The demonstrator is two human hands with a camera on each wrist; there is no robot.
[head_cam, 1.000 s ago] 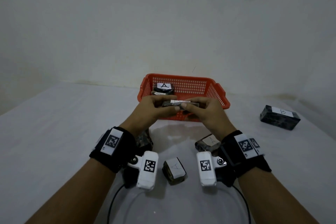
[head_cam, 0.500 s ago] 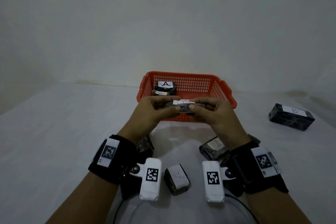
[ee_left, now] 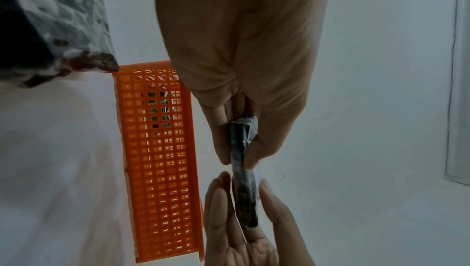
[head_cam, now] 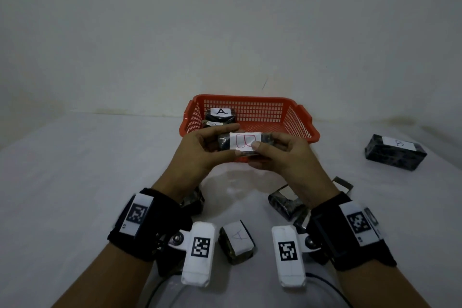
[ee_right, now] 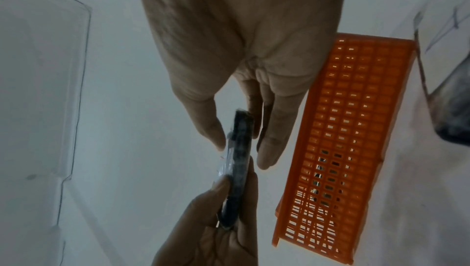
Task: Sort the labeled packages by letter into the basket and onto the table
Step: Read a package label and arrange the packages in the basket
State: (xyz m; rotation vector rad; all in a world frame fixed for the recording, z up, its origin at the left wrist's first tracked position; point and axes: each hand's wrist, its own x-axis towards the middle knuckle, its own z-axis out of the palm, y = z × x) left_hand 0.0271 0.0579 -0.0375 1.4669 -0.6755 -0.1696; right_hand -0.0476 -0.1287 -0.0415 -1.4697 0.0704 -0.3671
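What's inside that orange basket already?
In the basket, a dark package labeled A sits in the left corner, atop a second package whose label is covered. The hands and the held B package block the front part.

Flat dark package (head_cam: 243, 144) (red B label up) held before the red basket (head_cam: 252, 110)

left hand (head_cam: 200, 152): raised before the chest, thumb and fingers pinching one end of a thin flat package (head_cam: 243, 144)
right hand (head_cam: 283, 155): level with the left, pinching the other end
forearms: both angled inward, black wrist straps
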